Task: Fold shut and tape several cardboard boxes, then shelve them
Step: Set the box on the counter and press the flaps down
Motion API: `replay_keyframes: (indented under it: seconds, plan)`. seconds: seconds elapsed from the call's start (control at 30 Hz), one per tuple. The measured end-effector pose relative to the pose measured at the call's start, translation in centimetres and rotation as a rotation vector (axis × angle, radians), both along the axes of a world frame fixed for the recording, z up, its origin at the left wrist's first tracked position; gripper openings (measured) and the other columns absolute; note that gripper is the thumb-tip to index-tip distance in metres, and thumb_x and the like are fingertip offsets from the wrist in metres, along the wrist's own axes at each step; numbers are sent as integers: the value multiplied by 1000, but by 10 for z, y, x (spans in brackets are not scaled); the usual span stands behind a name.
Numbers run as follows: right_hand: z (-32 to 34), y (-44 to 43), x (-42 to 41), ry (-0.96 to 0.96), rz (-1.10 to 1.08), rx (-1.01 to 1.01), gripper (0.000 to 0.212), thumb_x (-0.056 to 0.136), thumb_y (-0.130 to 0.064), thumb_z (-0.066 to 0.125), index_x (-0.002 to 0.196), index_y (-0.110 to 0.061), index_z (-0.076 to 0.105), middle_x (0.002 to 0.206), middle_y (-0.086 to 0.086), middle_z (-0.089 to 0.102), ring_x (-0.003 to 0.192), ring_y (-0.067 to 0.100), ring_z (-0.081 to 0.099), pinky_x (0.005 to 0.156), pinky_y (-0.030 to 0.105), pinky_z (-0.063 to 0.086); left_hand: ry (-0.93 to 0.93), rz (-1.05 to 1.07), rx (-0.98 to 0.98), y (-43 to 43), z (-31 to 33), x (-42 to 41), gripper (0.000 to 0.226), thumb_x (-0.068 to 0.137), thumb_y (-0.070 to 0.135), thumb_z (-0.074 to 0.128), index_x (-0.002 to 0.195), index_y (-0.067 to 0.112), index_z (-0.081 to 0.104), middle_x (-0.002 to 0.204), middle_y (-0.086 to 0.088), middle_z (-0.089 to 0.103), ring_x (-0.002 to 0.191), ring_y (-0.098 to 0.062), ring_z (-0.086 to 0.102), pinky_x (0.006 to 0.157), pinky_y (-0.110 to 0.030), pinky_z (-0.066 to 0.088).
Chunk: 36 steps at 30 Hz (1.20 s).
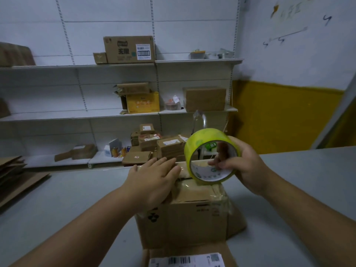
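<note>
Right grip (244, 164) on tape roll (208, 134) atop box (185, 218)

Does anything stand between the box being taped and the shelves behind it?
Nothing visible blocks it. The box sits on the table under the left hand; the right hand holds the tape roll. A pile of parcels sits low by the shelves, beyond the table.

Bare table (289, 189) flanks box (185, 220); flat cardboard (17, 178) seemingly crowds left.
</note>
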State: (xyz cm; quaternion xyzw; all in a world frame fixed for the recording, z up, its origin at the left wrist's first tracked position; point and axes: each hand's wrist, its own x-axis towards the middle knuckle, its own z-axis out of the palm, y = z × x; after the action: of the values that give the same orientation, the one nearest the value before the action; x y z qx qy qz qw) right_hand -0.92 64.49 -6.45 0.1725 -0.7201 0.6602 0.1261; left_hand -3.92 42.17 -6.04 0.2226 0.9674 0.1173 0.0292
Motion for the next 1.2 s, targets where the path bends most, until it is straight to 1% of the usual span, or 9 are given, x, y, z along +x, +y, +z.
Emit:
replay_keyframes:
  seconds: [0.13, 0.27, 0.43, 0.63, 0.8, 0.87, 1.0, 1.1, 1.2]
  plan:
    - [26, 13, 8, 0, 56, 304, 31, 53, 3, 62, 77, -16, 60, 60, -3, 61, 74, 25, 64, 73, 41, 56, -10, -41, 33, 2, -1, -2, 54, 95, 57, 16, 148, 43, 12, 158, 15, 6, 146, -13, -5, 118, -50, 1]
    - [49, 45, 15, -52, 5, 519, 48, 44, -9, 65, 88, 7, 58, 72, 21, 59, 69, 25, 63, 59, 26, 52, -37, -69, 36, 0, 0, -3, 54, 95, 57, 16, 147, 43, 13, 158, 15, 5, 146, -10, -6, 118, -49, 1]
    - [48, 81, 47, -201, 53, 802, 31, 52, -14, 62, 65, -42, 61, 61, -6, 60, 57, 5, 55, 57, 25, 43, -46, -98, 14, -1, 2, -1, 57, 92, 60, 16, 147, 43, 9, 158, 16, 3, 145, -8, -6, 118, -48, 0]
    - [-5, 66, 46, -154, -96, 1099, 26, 60, -35, 59, 84, -32, 50, 77, -10, 54, 71, 3, 53, 62, 21, 42, -26, -157, -257, 1, 5, -1, 75, 82, 73, 4, 146, 38, -13, 158, 9, -15, 145, -15, -15, 117, -52, -2]
    - [-33, 72, 62, -361, 78, 676, 69, 61, -67, 72, 118, -35, 51, 112, -14, 64, 104, 0, 60, 88, 23, 49, 5, -219, -310, -6, 5, -1, 115, 42, 88, -17, 146, 38, -16, 157, 9, -17, 145, -14, -16, 117, -54, 2]
    - [-41, 93, 69, -317, -167, 423, 79, 54, -79, 66, 115, -31, 56, 108, -11, 66, 102, 5, 62, 90, 27, 49, 24, -206, -287, -8, 5, -2, 126, 30, 93, -24, 144, 40, -17, 156, 11, -17, 145, -12, -14, 118, -51, 3]
    - [-79, 134, 93, -259, -910, 857, 22, 83, -42, 64, 91, -21, 64, 95, -7, 59, 92, 16, 58, 78, 30, 45, 21, -177, -86, 0, 7, 8, 102, 56, 94, -4, 145, 44, 2, 152, 22, 2, 145, -11, 6, 119, -43, 11]
    - [-106, 141, 99, -288, -956, 977, 8, 81, -26, 66, 77, -19, 66, 81, 0, 56, 85, 26, 56, 71, 31, 43, 76, -142, 166, 3, 9, 20, 51, 92, 55, 31, 140, 39, 36, 142, 9, 44, 120, -11, 46, 95, -28, 39]
    - [-106, 140, 99, -282, -972, 904, 12, 81, -17, 66, 71, -22, 61, 75, -3, 50, 83, 26, 53, 71, 31, 42, 480, -244, 259, 1, 7, 30, 35, 97, 40, 40, 107, 23, 69, 87, 11, 65, 69, 0, 48, 57, -15, 32]
